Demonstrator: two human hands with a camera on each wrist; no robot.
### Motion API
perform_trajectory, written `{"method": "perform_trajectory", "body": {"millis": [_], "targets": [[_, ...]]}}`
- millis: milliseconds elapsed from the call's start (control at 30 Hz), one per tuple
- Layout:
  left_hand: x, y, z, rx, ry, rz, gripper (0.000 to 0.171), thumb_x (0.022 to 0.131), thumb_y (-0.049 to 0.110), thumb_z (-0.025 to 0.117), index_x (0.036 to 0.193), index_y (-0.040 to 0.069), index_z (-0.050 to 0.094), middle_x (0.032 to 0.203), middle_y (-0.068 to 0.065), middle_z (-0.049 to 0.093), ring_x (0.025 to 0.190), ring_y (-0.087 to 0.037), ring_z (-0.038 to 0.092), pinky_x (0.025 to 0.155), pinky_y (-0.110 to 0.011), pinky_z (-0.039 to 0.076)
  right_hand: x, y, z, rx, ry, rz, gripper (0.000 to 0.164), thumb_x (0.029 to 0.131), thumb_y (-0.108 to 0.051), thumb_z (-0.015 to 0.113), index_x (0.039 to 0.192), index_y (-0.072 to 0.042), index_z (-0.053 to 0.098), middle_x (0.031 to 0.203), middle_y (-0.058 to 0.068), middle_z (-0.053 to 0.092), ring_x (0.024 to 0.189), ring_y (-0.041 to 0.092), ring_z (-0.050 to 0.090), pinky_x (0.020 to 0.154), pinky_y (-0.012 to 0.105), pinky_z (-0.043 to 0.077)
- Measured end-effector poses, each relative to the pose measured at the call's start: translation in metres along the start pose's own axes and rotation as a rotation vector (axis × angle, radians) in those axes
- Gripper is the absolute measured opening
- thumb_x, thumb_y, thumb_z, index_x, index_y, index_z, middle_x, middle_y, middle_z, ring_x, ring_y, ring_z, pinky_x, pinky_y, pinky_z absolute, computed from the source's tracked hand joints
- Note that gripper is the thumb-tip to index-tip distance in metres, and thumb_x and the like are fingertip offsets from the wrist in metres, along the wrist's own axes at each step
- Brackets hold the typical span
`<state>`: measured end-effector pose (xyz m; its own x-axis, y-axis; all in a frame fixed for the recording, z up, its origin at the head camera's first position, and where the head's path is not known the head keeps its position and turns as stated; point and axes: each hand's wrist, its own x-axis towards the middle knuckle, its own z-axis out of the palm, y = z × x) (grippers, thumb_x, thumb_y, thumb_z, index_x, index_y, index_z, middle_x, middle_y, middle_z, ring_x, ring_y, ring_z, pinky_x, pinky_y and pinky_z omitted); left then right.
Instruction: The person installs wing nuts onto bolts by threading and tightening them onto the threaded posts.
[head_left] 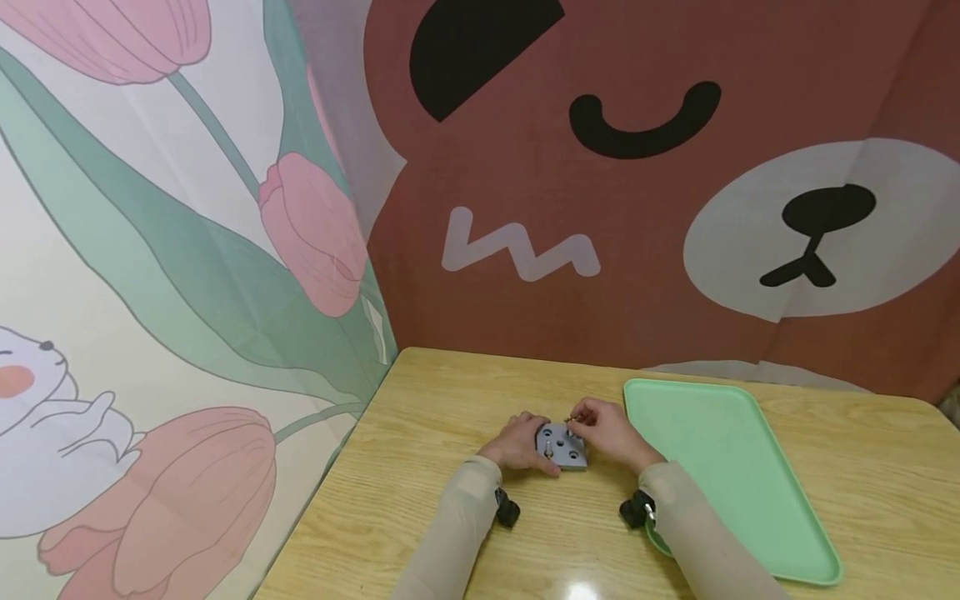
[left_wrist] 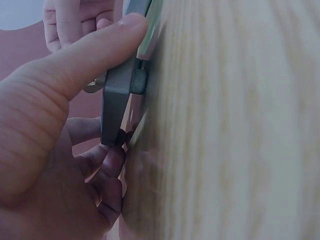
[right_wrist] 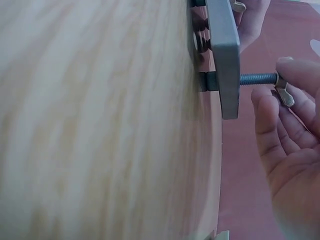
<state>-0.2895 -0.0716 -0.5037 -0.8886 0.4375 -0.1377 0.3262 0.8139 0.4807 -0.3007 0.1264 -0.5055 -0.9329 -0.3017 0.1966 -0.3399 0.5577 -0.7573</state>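
Note:
A grey metal plate [head_left: 562, 461] with several holes sits just above the wooden table. My left hand [head_left: 517, 443] grips it by the left side, thumb along the near edge and fingers round the far one. A threaded bolt [right_wrist: 257, 79] stands through the plate near its far right corner, its lower end showing underneath. At the top of that bolt is a brass-coloured wing nut [right_wrist: 286, 96], which my right hand [head_left: 609, 432] pinches between thumb and fingers. Another bolt [head_left: 549, 451] rises from the plate's left part, close to my left thumb.
A pale green tray [head_left: 750, 492] lies on the table [head_left: 420, 392] to the right, partly under my right forearm. Printed cloths with a bear [head_left: 525, 333] and tulips [head_left: 315, 233] hang behind and to the left. Each wrist carries a small black camera [head_left: 507, 508].

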Motion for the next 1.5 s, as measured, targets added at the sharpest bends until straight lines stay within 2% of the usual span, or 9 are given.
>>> {"method": "perform_trajectory", "body": {"millis": [133, 367, 533, 733, 933, 1067, 1300, 1500], "targets": [[-0.0001, 0.0002, -0.0003, -0.002, 0.000, 0.002, 0.087, 0.056, 0.058, 0.073, 0.128, 0.021, 0.043, 0.115, 0.004, 0.042, 0.096, -0.012, 0.039, 0.078, -0.029, 0.036, 0.0011, 0.0011, 0.0004, -0.019, 0.018, -0.008, 0.007, 0.079, -0.020, 0.066, 0.081, -0.020, 0.060, 0.075, -0.007, 0.059, 0.068, 0.010, 0.055, 0.059, 0.028, 0.044], [0.0007, 0.0005, 0.0023, -0.002, -0.004, 0.009, 0.088, 0.055, 0.058, 0.073, 0.128, 0.020, 0.043, 0.112, 0.005, 0.042, 0.094, -0.012, 0.039, 0.075, -0.028, 0.036, 0.0011, 0.0003, 0.0032, -0.040, 0.044, 0.010, 0.010, 0.076, -0.019, 0.069, 0.083, -0.016, 0.063, 0.071, -0.007, 0.058, 0.064, 0.010, 0.053, 0.053, 0.027, 0.043], [0.0008, 0.0011, 0.0031, 0.005, -0.006, 0.004, 0.089, 0.056, 0.059, 0.073, 0.129, 0.020, 0.041, 0.113, 0.004, 0.042, 0.094, -0.012, 0.038, 0.075, -0.028, 0.036, 0.0008, -0.0020, 0.0045, -0.056, 0.066, 0.012, 0.009, 0.075, -0.023, 0.071, 0.078, -0.018, 0.064, 0.068, -0.007, 0.057, 0.062, 0.010, 0.052, 0.053, 0.027, 0.043], [0.0009, -0.0002, 0.0028, 0.004, -0.010, 0.000, 0.089, 0.056, 0.058, 0.073, 0.130, 0.020, 0.041, 0.114, 0.003, 0.041, 0.094, -0.012, 0.038, 0.075, -0.028, 0.036, -0.0004, -0.0029, 0.0034, -0.036, 0.022, 0.021, 0.018, 0.074, -0.021, 0.071, 0.087, -0.011, 0.065, 0.071, -0.004, 0.056, 0.064, 0.012, 0.051, 0.055, 0.028, 0.043], [0.0012, -0.0006, -0.0003, 0.013, -0.005, -0.002, 0.088, 0.057, 0.057, 0.073, 0.130, 0.019, 0.041, 0.116, 0.002, 0.041, 0.096, -0.014, 0.039, 0.078, -0.029, 0.036, -0.0019, -0.0026, 0.0018, 0.001, -0.017, 0.013, 0.021, 0.079, -0.013, 0.066, 0.099, -0.007, 0.066, 0.079, -0.003, 0.060, 0.071, 0.012, 0.054, 0.060, 0.029, 0.044], [0.0006, 0.0001, -0.0018, 0.009, -0.001, -0.003, 0.088, 0.056, 0.058, 0.073, 0.130, 0.020, 0.041, 0.115, 0.003, 0.041, 0.096, -0.013, 0.039, 0.077, -0.029, 0.036, -0.0012, -0.0012, 0.0019, 0.000, -0.022, 0.008, 0.021, 0.081, -0.016, 0.064, 0.100, -0.008, 0.066, 0.079, -0.004, 0.060, 0.071, 0.012, 0.053, 0.061, 0.029, 0.043], [0.0010, -0.0017, 0.0008, -0.010, 0.010, 0.012, 0.088, 0.056, 0.057, 0.074, 0.128, 0.019, 0.043, 0.109, 0.005, 0.042, 0.090, -0.012, 0.037, 0.074, -0.027, 0.035, 0.0007, 0.0017, 0.0023, -0.015, -0.018, 0.049, 0.019, 0.082, -0.017, 0.063, 0.098, -0.008, 0.066, 0.075, -0.006, 0.058, 0.067, 0.012, 0.052, 0.058, 0.028, 0.042], [0.0007, -0.0018, 0.0003, -0.011, 0.005, 0.011, 0.088, 0.056, 0.058, 0.073, 0.129, 0.019, 0.042, 0.111, 0.004, 0.042, 0.092, -0.013, 0.038, 0.074, -0.028, 0.036, -0.0014, 0.0011, 0.0015, -0.029, -0.029, -0.054, 0.019, 0.084, -0.015, 0.060, 0.100, -0.007, 0.065, 0.084, -0.004, 0.057, 0.075, 0.013, 0.053, 0.064, 0.032, 0.044]]}}
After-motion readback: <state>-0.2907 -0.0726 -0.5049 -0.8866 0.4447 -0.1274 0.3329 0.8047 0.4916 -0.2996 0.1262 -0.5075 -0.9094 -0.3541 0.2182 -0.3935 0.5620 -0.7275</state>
